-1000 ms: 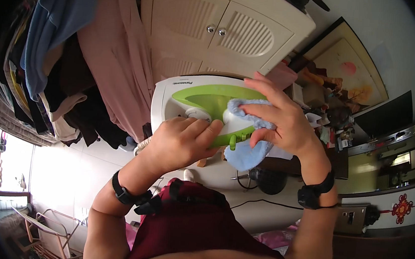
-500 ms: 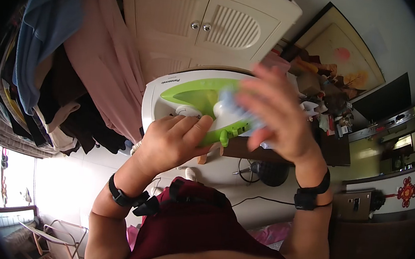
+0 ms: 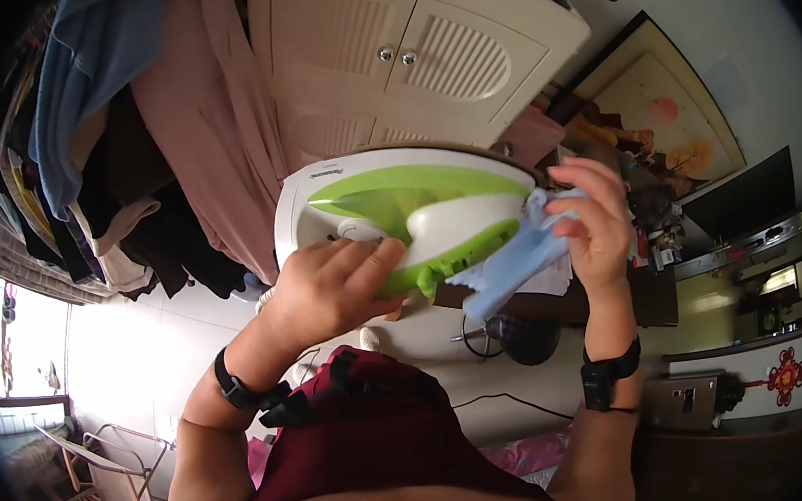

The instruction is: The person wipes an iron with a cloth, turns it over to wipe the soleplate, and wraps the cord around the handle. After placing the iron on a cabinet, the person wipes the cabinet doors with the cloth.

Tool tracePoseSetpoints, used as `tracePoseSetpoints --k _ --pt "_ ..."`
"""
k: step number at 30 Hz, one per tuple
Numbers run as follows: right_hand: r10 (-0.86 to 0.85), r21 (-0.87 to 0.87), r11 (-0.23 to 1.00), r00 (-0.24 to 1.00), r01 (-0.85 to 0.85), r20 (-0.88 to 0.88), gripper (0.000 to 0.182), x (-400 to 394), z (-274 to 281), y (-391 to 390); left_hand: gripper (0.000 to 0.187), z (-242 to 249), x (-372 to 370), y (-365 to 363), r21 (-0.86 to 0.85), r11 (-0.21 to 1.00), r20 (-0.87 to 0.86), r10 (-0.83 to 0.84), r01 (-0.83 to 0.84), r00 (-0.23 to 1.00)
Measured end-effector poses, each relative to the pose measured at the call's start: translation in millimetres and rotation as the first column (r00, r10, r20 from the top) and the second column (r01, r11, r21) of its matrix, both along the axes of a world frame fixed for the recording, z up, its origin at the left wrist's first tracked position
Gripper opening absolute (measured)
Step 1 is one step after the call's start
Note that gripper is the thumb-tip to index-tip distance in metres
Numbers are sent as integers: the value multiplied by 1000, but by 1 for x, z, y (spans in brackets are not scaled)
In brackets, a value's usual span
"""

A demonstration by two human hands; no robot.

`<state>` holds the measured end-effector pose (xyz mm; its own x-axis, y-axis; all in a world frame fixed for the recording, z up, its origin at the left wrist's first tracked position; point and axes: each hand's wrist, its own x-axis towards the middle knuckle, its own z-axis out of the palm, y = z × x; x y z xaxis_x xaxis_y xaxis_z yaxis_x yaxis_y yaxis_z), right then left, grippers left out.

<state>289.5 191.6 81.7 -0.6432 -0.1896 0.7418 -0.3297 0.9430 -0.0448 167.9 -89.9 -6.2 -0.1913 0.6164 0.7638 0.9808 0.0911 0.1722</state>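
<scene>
A green and white steam iron (image 3: pixel 407 188) is held up in front of me, its pointed end toward the right. My left hand (image 3: pixel 335 283) is wrapped round the iron's handle, with the fingers closed. At the iron's tip, my right hand (image 3: pixel 597 221) pinches a light blue cloth (image 3: pixel 515 266). The cloth hangs down and to the left from those fingers, over the front end of the iron. The soleplate faces away from me, mostly out of sight.
Behind the iron stands a white cabinet (image 3: pixel 394 18) with louvred doors. Clothes (image 3: pixel 204 87) hang on the left. To the right, a dark table (image 3: pixel 643 298) carries many small items, with a black round stool (image 3: pixel 523 340) below. A folding rack (image 3: pixel 124 465) stands at lower left.
My right hand has moved right, from over the iron's front to its tip, bringing the blue cloth along. The iron's white and green front is now more exposed. My left hand keeps its grip.
</scene>
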Motion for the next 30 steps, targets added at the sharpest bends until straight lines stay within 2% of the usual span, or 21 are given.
tracePoseSetpoints --k 3,6,7,9,10,11,13,14,17,21,24,27,30 --pt "-94 -253 965 992 70 -83 47 6 4 0 56 4 -2 2 57 998 -58 1 2 998" --pt "-78 -274 961 990 44 -115 49 2 16 -16 57 5 -2 6 53 998 -71 -18 21 997" --pt "-33 -226 974 993 7 -114 50 -1 18 -22 57 5 -1 7 48 998 -61 -25 28 998" --pt "85 -143 986 996 -81 22 49 -5 28 -48 58 5 1 9 37 998 -39 -40 41 998" --pt "120 98 987 989 -128 87 47 -10 31 -49 58 5 1 10 45 998 -38 -45 47 998" --pt "104 199 970 979 -139 178 41 -10 32 -64 58 5 1 11 53 997 -36 -49 51 998" --pt "178 178 955 939 -237 295 37 -14 26 -67 58 5 3 11 49 998 -32 -48 49 998" --pt "216 163 944 912 -286 350 36 -16 22 -68 57 6 4 9 38 998 -32 -43 44 999" --pt "318 -48 946 892 -320 320 24 -22 18 -38 56 3 5 8 29 998 -44 -52 53 998" --pt "351 -244 925 902 -291 251 28 -25 2 -14 54 -2 3 6 24 996 -21 -82 83 996" --pt "310 -194 944 920 -267 238 32 -30 7 -13 52 2 0 6 1 995 -13 -95 95 995" --pt "276 -249 945 929 -214 248 35 -34 16 -18 51 5 -3 7 3 993 -25 -118 118 993" --pt "289 -379 903 939 -203 185 38 -39 26 -25 51 7 -4 9 22 990 -46 -135 136 990"
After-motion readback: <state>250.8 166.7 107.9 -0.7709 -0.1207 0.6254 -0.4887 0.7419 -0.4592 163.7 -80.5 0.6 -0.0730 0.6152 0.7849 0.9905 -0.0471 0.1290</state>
